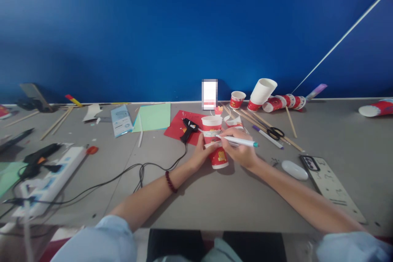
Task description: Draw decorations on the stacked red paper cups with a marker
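Note:
A red and white paper cup [215, 141] lies tilted on the grey table [215, 196] in front of me. My left hand [201, 154] is closed around the cup's left side and steadies it. My right hand [241, 149] grips a white pen with a teal end [241, 141], and its tip rests on the cup's side. A second cut cup piece [233, 122] sits just behind my right hand.
A black glue gun [188, 129] lies on red paper [176, 129], its cord running left to a power strip [52, 180]. Green paper [153, 116], scissors [275, 133], wooden sticks [290, 122], more cups [262, 92], a white oval object [294, 170] and a ruler-like board [331, 188] lie around.

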Demonstrator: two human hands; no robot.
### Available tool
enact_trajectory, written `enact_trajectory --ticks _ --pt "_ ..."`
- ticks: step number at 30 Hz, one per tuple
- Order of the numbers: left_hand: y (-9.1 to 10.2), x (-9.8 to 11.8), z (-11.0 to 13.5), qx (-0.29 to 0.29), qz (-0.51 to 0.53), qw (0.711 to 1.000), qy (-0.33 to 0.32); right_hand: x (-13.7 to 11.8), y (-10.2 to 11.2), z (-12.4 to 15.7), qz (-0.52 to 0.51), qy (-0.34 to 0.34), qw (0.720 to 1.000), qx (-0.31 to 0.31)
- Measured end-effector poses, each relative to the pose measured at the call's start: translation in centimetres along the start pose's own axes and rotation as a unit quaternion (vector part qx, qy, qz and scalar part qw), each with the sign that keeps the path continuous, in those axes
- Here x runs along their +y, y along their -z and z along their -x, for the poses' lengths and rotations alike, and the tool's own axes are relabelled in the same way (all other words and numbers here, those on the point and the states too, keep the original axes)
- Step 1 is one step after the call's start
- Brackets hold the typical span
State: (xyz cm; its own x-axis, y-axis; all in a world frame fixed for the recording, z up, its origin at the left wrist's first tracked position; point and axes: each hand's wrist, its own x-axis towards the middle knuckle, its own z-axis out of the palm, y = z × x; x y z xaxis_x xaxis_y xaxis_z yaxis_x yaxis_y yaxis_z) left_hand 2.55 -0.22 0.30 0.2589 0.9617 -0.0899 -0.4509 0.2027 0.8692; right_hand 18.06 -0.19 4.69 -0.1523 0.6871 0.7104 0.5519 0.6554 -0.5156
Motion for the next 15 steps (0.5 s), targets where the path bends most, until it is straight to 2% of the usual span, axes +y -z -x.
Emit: enact_trajectory --ticks 15 --pt "0.00 0.19 0.11 -0.005 -0.032 0.999 -0.001 0.09 -0.15 0.13 -0.009 -0.003 1.000 0.017"
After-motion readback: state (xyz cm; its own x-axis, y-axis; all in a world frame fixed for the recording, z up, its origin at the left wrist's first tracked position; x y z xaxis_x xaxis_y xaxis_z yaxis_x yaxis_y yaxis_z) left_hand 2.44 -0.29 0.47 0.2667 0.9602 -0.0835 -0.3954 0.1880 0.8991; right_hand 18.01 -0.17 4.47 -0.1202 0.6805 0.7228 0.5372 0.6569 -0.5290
